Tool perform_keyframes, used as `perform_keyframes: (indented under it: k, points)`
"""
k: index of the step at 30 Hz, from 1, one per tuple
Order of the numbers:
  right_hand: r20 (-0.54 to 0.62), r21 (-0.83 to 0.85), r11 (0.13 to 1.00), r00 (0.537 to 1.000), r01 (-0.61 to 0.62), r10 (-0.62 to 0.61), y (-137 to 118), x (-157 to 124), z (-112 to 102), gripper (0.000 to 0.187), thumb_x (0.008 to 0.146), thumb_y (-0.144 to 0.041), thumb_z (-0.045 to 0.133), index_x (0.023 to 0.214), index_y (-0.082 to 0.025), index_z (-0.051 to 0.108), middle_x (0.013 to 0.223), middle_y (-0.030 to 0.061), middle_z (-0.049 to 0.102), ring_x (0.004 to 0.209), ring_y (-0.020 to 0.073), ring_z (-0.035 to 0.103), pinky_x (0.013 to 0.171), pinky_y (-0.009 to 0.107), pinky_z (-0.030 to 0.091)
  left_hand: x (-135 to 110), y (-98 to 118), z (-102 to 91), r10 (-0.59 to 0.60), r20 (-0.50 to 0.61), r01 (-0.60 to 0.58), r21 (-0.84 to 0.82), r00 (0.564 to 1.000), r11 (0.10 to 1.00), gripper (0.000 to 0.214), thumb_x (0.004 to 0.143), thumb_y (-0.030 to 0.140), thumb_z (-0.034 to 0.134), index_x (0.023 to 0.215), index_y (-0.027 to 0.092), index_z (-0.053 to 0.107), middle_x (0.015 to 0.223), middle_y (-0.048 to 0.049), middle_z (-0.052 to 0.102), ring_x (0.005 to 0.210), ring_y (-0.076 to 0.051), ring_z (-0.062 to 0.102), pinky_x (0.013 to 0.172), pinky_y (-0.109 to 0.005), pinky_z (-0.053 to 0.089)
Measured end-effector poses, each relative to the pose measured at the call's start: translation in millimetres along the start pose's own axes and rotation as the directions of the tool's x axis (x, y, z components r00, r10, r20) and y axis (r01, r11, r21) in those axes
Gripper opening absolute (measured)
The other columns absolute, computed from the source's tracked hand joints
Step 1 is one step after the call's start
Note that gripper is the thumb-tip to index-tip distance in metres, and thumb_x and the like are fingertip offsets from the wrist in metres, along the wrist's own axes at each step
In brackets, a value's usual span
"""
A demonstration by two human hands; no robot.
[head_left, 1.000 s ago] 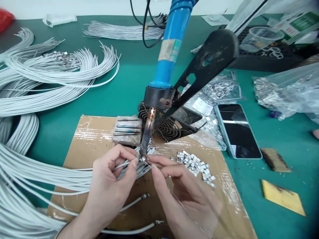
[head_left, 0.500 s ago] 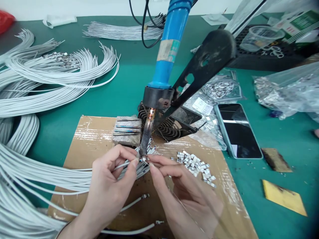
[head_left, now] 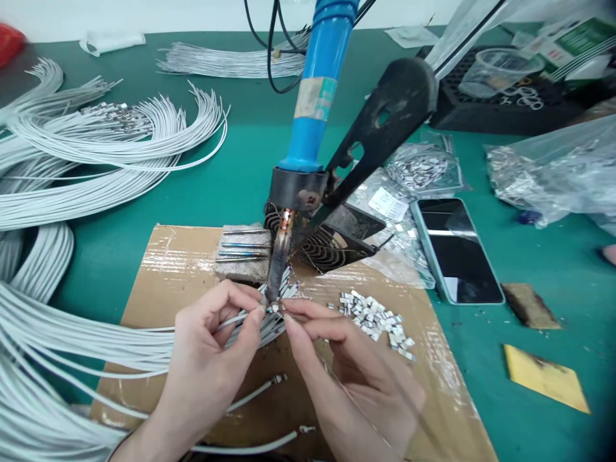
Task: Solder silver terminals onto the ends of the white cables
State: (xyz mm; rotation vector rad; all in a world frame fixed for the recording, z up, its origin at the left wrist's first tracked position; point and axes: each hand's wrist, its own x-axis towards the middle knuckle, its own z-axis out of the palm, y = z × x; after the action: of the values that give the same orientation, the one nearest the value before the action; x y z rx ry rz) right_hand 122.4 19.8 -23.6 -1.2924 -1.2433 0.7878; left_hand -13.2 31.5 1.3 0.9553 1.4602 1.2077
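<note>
My left hand (head_left: 216, 346) pinches a white cable (head_left: 233, 321) close to its end, with thumb and forefinger together. My right hand (head_left: 359, 375) is closed on a thin solder wire (head_left: 355, 403), which trails down past the palm. Between both sets of fingertips, a small metal piece (head_left: 274, 308) sits at the cable's end, right under the tip of a blue soldering iron (head_left: 308, 122). A black stand (head_left: 385, 109) holds the iron with its tip down. Whether the tip touches the metal piece I cannot tell. More cable ends lie behind my fingers.
Small metal pieces (head_left: 375, 317) lie in a pile on the cardboard (head_left: 168, 263). Cable bundles (head_left: 96, 346) fill the left side. A grey block with metal rods (head_left: 243, 250) stands by the iron. To the right are a phone (head_left: 459, 250), a yellow sponge (head_left: 546, 378) and plastic bags (head_left: 553, 170).
The view has shifted slightly, so the iron and stand appear a little further left. Both hands keep nearly the same pose at the iron's tip.
</note>
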Motion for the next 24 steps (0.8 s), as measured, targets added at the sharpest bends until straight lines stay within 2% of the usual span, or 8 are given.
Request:
perform_keyframes:
  k: [17,24]
  points:
    - [0.023,-0.081,0.996,0.999,0.048,-0.047,0.6,3.7,-1.4,0.018,0.091,-0.013,0.076,0.079,-0.026,0.07,0.097,-0.0079,0.084,0.079,0.0085,0.078,0.078,0.018,0.06,1.2,-5.4,-3.5,0.029,0.042,-0.029,0.008,0.999,1.0,0.018,0.091,0.01,0.071,0.077,0.021,0.072,0.091,0.0021,0.077,0.078,-0.007,0.075,0.071,-0.007,0.056]
    - [0.019,-0.043,0.999,0.999,0.028,-0.027,-0.2,2.2,-1.4,0.019,0.091,-0.013,0.075,0.078,-0.026,0.07,0.097,-0.0069,0.083,0.085,0.0097,0.079,0.081,0.019,0.059,1.5,-5.1,-3.9,0.026,0.045,-0.026,0.006,0.999,1.0,0.018,0.091,0.009,0.072,0.077,0.021,0.073,0.09,0.0022,0.078,0.078,-0.007,0.075,0.071,-0.007,0.056]
